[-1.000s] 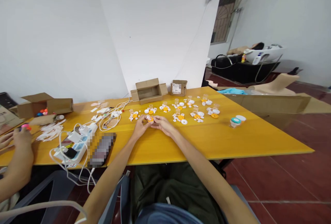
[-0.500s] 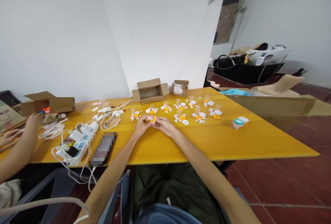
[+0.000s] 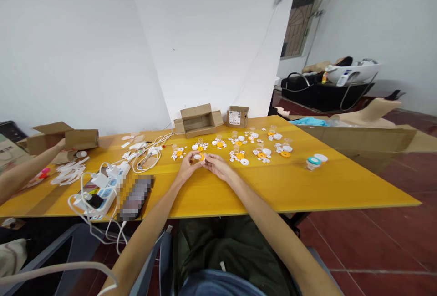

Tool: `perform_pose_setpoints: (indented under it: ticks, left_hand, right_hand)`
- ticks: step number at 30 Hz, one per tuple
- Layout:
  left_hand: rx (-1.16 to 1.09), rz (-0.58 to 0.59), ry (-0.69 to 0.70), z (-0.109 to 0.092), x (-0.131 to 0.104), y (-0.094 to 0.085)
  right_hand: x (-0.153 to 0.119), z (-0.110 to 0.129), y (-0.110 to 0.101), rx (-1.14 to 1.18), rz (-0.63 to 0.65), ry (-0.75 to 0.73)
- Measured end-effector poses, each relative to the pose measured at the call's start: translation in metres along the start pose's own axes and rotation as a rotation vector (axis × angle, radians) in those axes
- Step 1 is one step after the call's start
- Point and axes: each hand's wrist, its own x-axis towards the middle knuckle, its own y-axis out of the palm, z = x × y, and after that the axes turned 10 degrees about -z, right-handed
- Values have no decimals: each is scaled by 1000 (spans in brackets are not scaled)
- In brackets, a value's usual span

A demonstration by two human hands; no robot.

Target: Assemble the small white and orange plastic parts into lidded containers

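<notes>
Over the table's near middle, my left hand [image 3: 186,167] is closed round a small clear jar [image 3: 197,156] with white pieces showing inside. My right hand [image 3: 218,167] meets it from the right, fingers pinched at the jar's orange lid [image 3: 202,157]. The fingers hide part of both. Just beyond my hands lie several small groups of parts: clear cups [image 3: 236,148], orange discs [image 3: 240,155], white discs [image 3: 244,162] and small white pieces. To the right stands a clear jar with a teal lid [image 3: 313,161], a white lid [image 3: 321,157] beside it.
Open cardboard boxes [image 3: 198,123] stand against the wall. Left of me are a power strip [image 3: 108,191] with chargers, a phone [image 3: 136,198] and tangled white cables [image 3: 150,152]. A co-worker's arm [image 3: 30,168] reaches into a box [image 3: 82,139] at far left.
My hands stay in nearly the same place on the jar and lid. The co-worker's arm has moved forward into the cardboard box, and pink-red items now lie on the table near it.
</notes>
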Motion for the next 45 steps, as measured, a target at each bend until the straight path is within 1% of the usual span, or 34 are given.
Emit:
perform_pose_setpoints:
  ticks: [2,4,8,16,20,23,27,31,39,45]
  left_hand:
    - [10,-50,4,0,0,0]
    - [23,-72,3,-1,0,-1]
    - [33,-48,-11,-2,1,-2]
    - [59,-13,48,3,2,-4]
    - [55,4,44,1,2,-3]
    - [34,-6,15,-1,1,-2]
    - [0,-50,-13,-2,0,-1]
    - [18,-28,-41,-2,0,-2]
    - [3,7,16,-10,-2,-2]
    - [22,-6,23,-6,0,0]
  right_hand:
    - [-1,0,0,-1,10,0]
    - [-2,1,1,-3,18,-2]
    - [-4,2,1,-12,19,-9]
    - [-5,2,1,-35,22,-12]
    - [-4,2,0,-50,20,-25]
    - [-4,2,0,-44,-1,-31]
    - [-4,3,1,-43,-28,-52]
    - [-3,2,0,-46,-39,-66]
    - [-3,0,0,-77,-23,-92]
    - [-3,-1,2,-102,-58,-129]
